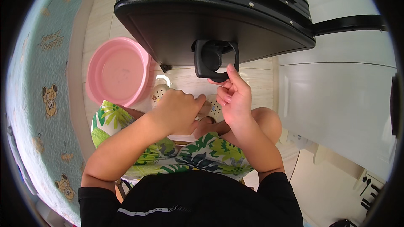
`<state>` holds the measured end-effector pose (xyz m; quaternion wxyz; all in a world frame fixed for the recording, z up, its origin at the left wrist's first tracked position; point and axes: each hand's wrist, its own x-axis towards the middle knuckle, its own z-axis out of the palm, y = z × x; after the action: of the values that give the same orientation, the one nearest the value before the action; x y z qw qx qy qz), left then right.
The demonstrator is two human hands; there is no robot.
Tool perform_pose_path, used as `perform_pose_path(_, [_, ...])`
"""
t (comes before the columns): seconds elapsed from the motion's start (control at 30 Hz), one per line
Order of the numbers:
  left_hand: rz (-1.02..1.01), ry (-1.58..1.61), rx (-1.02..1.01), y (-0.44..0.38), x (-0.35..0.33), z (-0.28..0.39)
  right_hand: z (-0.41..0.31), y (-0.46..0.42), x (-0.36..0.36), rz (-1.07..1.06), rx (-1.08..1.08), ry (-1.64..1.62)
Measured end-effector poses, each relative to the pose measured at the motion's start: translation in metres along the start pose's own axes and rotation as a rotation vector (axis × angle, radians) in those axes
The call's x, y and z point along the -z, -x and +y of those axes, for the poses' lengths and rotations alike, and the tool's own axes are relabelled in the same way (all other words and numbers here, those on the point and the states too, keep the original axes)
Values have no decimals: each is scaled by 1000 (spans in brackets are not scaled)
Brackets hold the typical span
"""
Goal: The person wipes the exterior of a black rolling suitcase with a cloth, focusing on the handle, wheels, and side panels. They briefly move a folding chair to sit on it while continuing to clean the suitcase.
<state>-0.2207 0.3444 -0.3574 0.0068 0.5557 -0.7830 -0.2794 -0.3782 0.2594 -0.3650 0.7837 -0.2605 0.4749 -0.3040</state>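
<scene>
A black plastic cup holder (200,60) sticks out from the side of a black padded bench or chair (176,28) with metal studs. My right hand (235,96) pinches the holder's lower right rim between thumb and fingers, the other fingers curled. Lower and to the left, my left hand (180,110) hangs in front of my lap, back up, apart from the holder. Its fingers point right; whether its palm holds something is hidden.
A pink plastic basin (91,78) stands on the tiled floor at the left, beside a teal bear-print cover (60,107). Clogs with holes (215,108) are on my feet below. White cabinet panels (334,91) stand on the right, with a black bar (347,23) above.
</scene>
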Motion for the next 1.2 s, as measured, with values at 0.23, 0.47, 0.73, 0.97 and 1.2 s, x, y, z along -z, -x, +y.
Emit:
perform_pose_path(0.23, [117, 52, 165, -9, 6, 0, 2, -3, 3, -54, 35, -17])
perform_pose_path(0.47, [58, -55, 251, -24, -18, -6, -1, -1, 3, -82, 35, -34])
perform_pose_path(0.73, [110, -11, 218, -24, -13, -8, -4, 2, 10, -188, 37, -99])
perform_pose_path(0.97, [146, 545, 290, -9, 2, 5, 12, 2, 10, -89, 165, 328])
perform_pose_path(1.2, [195, 1578, 358, -14, -3, -4, 14, -3, 9, -214, -116, 177])
